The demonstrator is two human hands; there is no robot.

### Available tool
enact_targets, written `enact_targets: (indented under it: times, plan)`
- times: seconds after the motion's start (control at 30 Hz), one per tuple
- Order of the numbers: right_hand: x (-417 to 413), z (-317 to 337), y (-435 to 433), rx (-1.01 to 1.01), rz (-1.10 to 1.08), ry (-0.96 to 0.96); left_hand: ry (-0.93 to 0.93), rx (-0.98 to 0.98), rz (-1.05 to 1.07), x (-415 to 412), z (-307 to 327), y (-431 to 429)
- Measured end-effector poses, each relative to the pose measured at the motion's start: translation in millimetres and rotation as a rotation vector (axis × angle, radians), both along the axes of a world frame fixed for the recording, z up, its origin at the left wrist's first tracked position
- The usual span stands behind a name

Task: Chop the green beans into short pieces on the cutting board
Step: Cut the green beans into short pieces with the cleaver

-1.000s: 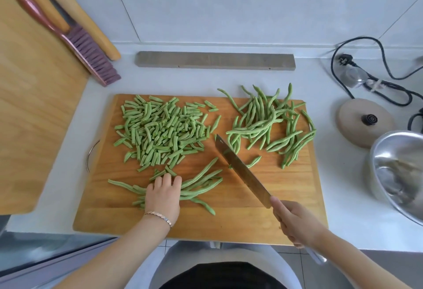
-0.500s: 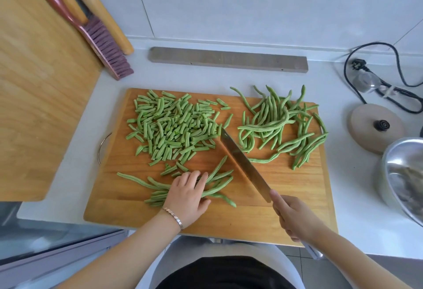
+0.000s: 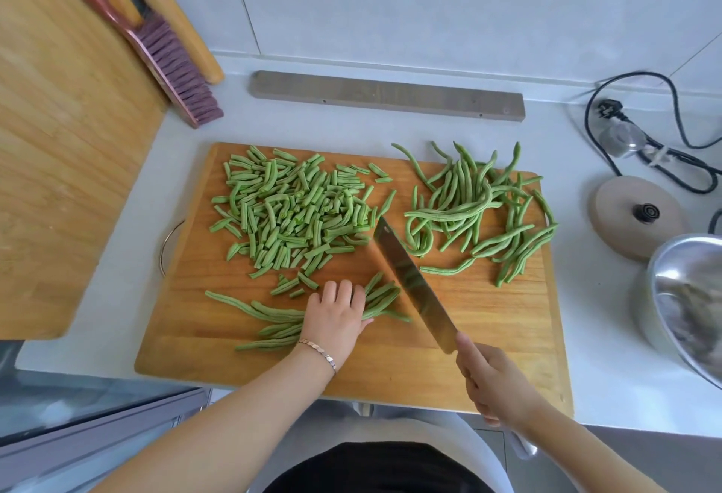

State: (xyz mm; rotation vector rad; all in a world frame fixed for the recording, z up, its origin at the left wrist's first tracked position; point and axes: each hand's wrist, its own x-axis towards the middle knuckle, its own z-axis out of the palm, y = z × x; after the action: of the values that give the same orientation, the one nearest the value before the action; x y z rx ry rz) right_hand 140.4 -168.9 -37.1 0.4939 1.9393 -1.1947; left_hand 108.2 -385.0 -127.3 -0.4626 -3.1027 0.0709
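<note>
A wooden cutting board (image 3: 488,320) lies on the white counter. A heap of short chopped bean pieces (image 3: 289,211) covers its far left. Whole long beans (image 3: 476,207) lie in a loose pile at its far right. A small bundle of long beans (image 3: 273,314) lies across the near left, and my left hand (image 3: 334,314) presses down on it with the fingers bent over the beans. My right hand (image 3: 492,379) grips the handle of a cleaver (image 3: 414,281), whose blade stands edge-down at the bundle's right ends, tip pointing away from me.
A large wooden board (image 3: 58,141) stands at the left, with a brush (image 3: 172,62) and a rolling pin (image 3: 183,23) leaning behind it. A grey bar (image 3: 386,96) lies along the wall. A lid (image 3: 637,215), cables (image 3: 656,148) and a steel pot (image 3: 687,297) sit at the right.
My left hand slid right along the bundle toward the blade. The cleaver moved left from beside the whole beans to the bundle's right ends.
</note>
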Motion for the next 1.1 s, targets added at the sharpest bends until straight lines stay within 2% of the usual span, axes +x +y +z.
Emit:
enact_targets:
  times: [0.17,0.4,0.6,0.8,1.1]
  plan:
    - [-8,23,9,-0.040,-0.079,0.030,-0.005,0.024,0.118,-17,3,27]
    - [-10,34,4,-0.007,0.076,-0.002,0.014,0.006,0.233,-6,9,16]
    - [-9,28,5,0.062,0.188,-0.013,0.096,-0.031,0.121,0,0,11]
    - [-6,13,7,0.205,0.334,0.066,0.081,-0.036,0.058,-4,-4,10]
    - [-12,-15,-8,0.227,0.344,0.126,0.056,-0.015,0.055,-5,-8,10]
